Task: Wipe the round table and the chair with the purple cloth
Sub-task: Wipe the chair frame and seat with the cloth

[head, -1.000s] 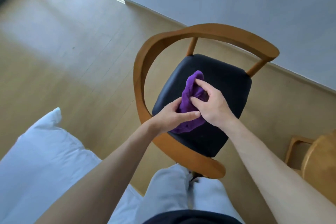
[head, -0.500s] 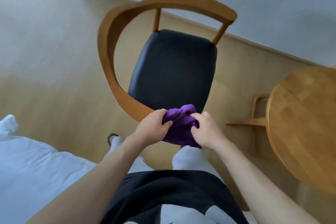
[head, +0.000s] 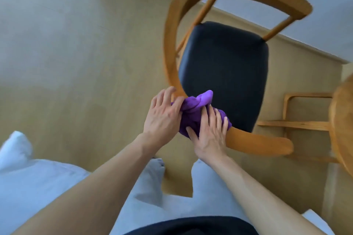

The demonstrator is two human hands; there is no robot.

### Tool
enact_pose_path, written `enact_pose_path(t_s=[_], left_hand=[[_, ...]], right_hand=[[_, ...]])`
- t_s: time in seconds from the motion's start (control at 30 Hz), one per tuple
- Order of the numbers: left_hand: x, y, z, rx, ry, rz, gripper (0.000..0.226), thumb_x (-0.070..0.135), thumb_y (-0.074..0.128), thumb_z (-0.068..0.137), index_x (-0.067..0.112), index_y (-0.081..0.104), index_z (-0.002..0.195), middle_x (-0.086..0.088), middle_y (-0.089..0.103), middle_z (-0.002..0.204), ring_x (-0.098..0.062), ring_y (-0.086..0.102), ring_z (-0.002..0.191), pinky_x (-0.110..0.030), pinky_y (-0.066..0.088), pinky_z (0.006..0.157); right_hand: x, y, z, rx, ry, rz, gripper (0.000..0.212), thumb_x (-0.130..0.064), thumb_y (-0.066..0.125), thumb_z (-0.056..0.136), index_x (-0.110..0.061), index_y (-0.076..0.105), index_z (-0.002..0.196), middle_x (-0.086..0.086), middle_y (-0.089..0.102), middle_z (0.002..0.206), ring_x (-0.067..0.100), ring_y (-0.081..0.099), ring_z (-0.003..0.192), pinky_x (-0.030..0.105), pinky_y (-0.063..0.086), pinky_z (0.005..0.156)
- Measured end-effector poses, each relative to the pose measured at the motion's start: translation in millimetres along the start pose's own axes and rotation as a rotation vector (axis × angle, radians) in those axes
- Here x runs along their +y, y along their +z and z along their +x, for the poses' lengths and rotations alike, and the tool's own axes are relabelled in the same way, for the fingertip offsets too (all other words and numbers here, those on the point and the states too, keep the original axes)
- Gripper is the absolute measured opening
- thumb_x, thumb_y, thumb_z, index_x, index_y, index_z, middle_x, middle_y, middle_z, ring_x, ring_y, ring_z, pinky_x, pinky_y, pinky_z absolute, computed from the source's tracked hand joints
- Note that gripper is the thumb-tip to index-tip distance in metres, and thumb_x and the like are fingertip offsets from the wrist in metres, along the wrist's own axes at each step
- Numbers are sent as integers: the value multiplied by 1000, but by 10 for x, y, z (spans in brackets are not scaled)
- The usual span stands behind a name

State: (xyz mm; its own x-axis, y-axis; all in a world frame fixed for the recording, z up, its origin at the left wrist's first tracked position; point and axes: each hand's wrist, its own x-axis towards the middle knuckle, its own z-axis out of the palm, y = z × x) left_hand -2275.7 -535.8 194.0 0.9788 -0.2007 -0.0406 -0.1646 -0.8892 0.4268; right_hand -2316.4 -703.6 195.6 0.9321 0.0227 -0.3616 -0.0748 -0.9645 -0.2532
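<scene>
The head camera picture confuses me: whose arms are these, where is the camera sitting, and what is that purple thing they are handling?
There is no machine here. A person wears one wide-angle camera on the head, so you look down along their own two bare arms. The left hand and the right hand both press a bunched purple cloth onto the curved wooden armrest of a chair with a black seat, at its near edge. The fingers lie mostly straight over the cloth. At the far right edge you see part of the round wooden table. White bedding lies at lower left, and the pale floor fills the rest. The picture is slightly blurred.
</scene>
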Motion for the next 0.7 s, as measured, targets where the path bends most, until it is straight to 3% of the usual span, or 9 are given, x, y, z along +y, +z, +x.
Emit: enact_pose_path(t_s=[0.17, 0.23, 0.37, 0.47, 0.57, 0.63, 0.7], left_hand=[[-516, -537, 365, -28, -498, -372, 34, 25, 58, 94, 24, 51, 128, 0, 41, 124, -28, 59, 104, -42, 52, 85], [-512, -631, 576, 6, -649, -584, 44, 29, 60, 94, 28, 42, 134, 2, 44, 123, -26, 60, 104, -45, 52, 91], [-356, -682, 987, -6, -711, -969, 77, 37, 54, 84, 43, 16, 150, 0, 49, 143, -17, 55, 126, -46, 46, 108], [-363, -754, 1336, -27, -753, -1066, 80, 30, 48, 82, 47, 12, 152, -6, 54, 141, -25, 59, 123, -49, 47, 107], [-376, -859, 1674, -28, -711, -1102, 63, 10, 41, 95, 30, 21, 151, -1, 60, 123, -4, 65, 94, -26, 52, 87], [-381, -961, 1936, -41, -710, -1095, 59, 7, 38, 98, 27, 23, 151, 3, 58, 123, -2, 62, 98, -27, 50, 91], [-453, -998, 2252, -62, -719, -1063, 59, 7, 39, 97, 28, 26, 150, 0, 59, 124, -11, 61, 105, -36, 51, 98]], right_hand=[[-925, -53, 756, 81, 13, 213, 82, -31, 62, 96, -15, 17, 162, 7, 29, 165, 29, 32, 148, 52, 24, 121], [-1116, -169, 1049, 148, 19, 404, 83, -28, 63, 96, -17, 15, 162, 5, 27, 166, 26, 36, 147, 47, 34, 118], [-1285, -411, 1408, 246, -21, 570, 86, -43, 59, 95, -24, 11, 163, -1, 19, 169, 16, 30, 151, 40, 40, 116], [-1256, -557, 1674, 273, -132, 466, 90, -53, 54, 92, -17, 12, 163, 5, 11, 171, 22, 21, 155, 44, 31, 121], [-1262, -703, 1988, 204, -182, 272, 89, -50, 52, 94, -16, 8, 164, 7, 3, 172, 26, 7, 158, 47, 14, 128], [-1311, -806, 2193, 170, -190, 188, 89, -46, 52, 96, -17, 2, 164, 4, -7, 172, 22, -9, 158, 46, 0, 128], [-1351, -945, 2465, 142, -178, 145, 87, -42, 53, 100, -18, -1, 164, 2, -10, 172, 21, -16, 157, 51, -6, 127]])
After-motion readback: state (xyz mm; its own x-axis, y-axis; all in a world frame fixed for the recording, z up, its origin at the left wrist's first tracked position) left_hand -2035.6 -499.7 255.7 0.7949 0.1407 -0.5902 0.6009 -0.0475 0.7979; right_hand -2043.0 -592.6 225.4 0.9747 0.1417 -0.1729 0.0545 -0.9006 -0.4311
